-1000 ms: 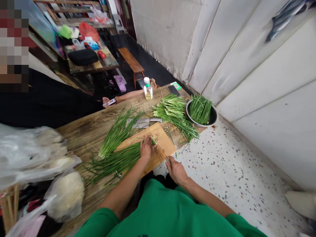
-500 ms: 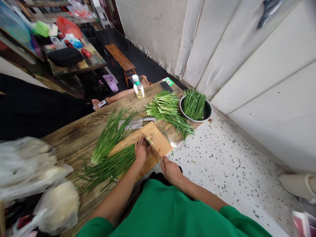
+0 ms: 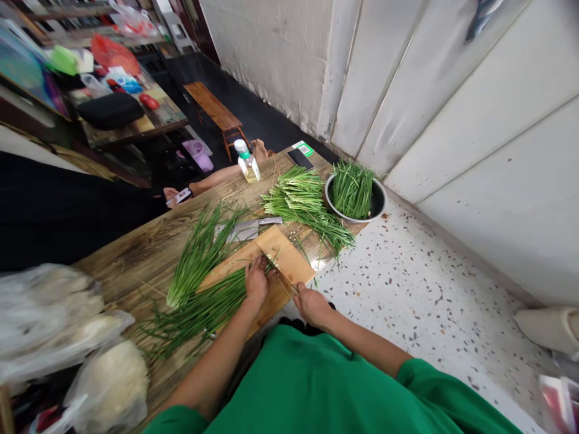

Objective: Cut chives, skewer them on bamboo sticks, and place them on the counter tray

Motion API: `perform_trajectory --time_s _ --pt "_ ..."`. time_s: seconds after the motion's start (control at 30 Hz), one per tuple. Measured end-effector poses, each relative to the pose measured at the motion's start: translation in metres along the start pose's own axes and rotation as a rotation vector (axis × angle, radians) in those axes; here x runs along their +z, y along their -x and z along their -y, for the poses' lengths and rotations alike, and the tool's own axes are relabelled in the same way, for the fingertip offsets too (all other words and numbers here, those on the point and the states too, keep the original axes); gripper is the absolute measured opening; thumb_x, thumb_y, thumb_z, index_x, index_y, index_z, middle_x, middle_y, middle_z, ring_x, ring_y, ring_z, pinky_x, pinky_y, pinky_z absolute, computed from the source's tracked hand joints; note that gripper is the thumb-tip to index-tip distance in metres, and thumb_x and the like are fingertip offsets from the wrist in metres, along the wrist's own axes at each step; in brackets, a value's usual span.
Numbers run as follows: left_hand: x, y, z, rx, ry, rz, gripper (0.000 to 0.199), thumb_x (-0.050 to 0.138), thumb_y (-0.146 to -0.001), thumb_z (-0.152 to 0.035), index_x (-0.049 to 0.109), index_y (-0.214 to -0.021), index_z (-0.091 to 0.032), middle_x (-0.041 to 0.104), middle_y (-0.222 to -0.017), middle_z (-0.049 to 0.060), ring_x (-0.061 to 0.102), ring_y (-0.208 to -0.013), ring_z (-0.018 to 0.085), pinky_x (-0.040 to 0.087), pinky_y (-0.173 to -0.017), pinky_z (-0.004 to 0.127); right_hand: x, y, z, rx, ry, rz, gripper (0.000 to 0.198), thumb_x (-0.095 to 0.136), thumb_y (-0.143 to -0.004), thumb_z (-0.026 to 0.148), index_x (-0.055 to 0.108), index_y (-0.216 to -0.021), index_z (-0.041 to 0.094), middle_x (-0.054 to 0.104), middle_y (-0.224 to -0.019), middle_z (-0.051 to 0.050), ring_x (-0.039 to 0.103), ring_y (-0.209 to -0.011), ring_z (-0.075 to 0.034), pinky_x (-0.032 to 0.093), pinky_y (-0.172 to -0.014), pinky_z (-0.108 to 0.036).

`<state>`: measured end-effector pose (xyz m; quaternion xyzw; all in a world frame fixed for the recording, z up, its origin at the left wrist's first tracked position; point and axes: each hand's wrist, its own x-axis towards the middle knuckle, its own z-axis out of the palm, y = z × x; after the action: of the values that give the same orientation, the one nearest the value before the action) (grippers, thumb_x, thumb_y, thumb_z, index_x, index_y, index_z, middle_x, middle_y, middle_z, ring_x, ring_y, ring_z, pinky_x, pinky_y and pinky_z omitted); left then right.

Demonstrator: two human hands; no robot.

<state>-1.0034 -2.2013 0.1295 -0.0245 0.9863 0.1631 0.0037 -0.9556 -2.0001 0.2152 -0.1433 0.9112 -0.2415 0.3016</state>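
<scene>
My left hand [image 3: 257, 280] presses down on a bundle of long green chives [image 3: 217, 298] at the cutting board, its fingers curled around the end of the bundle. The wooden cutting board [image 3: 294, 256] is strewn with small pale bits. In my closed right hand [image 3: 312, 304] are thin bamboo skewers [image 3: 284, 283], pointing toward the left fingertips. Their far ends are hard to make out. A second pile of chives [image 3: 192, 265] lies beyond the board at left. Behind the board rests a cleaver [image 3: 246, 230].
Trimmed chives [image 3: 296, 193] lie stacked beside a metal bowl [image 3: 383, 208] of more chives. A bottle [image 3: 248, 166] and a phone [image 3: 300, 159] stand farther back. Plastic bags [image 3: 108, 386] crowd the near left. Another person's hand [image 3: 170, 196] holds a phone across the table.
The whole view has shifted slightly. Both hands keep nearly the same place at the board, with the skewers still in the right hand and the chives under the left.
</scene>
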Motion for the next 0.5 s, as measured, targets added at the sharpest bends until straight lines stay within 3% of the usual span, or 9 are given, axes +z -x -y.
perform_trajectory --time_s 0.17,0.3,0.4,0.5 --pt "0.001 -0.001 0.001 -0.007 -0.017 0.011 0.041 0.050 -0.086 -0.034 0.055 -0.121 -0.012 0.047 -0.135 0.016 0.039 -0.128 0.028 0.024 -0.108 0.047 0.001 -0.007 -0.003 -0.004 -0.033 -0.016 0.029 0.033 -0.092 0.029 0.042 -0.114 0.013 0.068 -0.091 -0.014 0.065 -0.081 -0.022 0.042 -0.066 -0.028" --pt "-0.001 -0.003 -0.001 -0.012 -0.070 0.043 0.041 0.051 -0.086 -0.034 0.056 -0.120 -0.012 0.049 -0.133 0.016 0.039 -0.128 0.027 0.024 -0.108 0.045 -0.007 -0.010 -0.023 0.017 -0.094 -0.067 0.030 0.032 -0.094 0.031 0.041 -0.116 0.014 0.067 -0.095 -0.014 0.064 -0.083 -0.020 0.041 -0.068 -0.027" --pt "-0.010 -0.002 -0.011 -0.030 -0.139 0.061 0.044 0.053 -0.084 -0.034 0.053 -0.123 -0.013 0.047 -0.135 0.014 0.036 -0.130 0.026 0.025 -0.108 0.042 -0.020 -0.011 -0.042 0.059 -0.088 -0.102 0.030 0.032 -0.094 0.032 0.041 -0.116 0.013 0.067 -0.095 -0.015 0.064 -0.084 -0.021 0.040 -0.069 -0.026" --pt "-0.023 0.007 -0.029 -0.074 -0.213 -0.017 0.046 0.054 -0.083 -0.037 0.051 -0.123 -0.014 0.047 -0.134 0.015 0.036 -0.128 0.028 0.027 -0.105 0.042 -0.030 -0.007 -0.057 0.016 -0.070 -0.144 0.029 0.033 -0.094 0.033 0.043 -0.113 0.013 0.067 -0.094 -0.014 0.064 -0.085 -0.020 0.039 -0.070 -0.026"
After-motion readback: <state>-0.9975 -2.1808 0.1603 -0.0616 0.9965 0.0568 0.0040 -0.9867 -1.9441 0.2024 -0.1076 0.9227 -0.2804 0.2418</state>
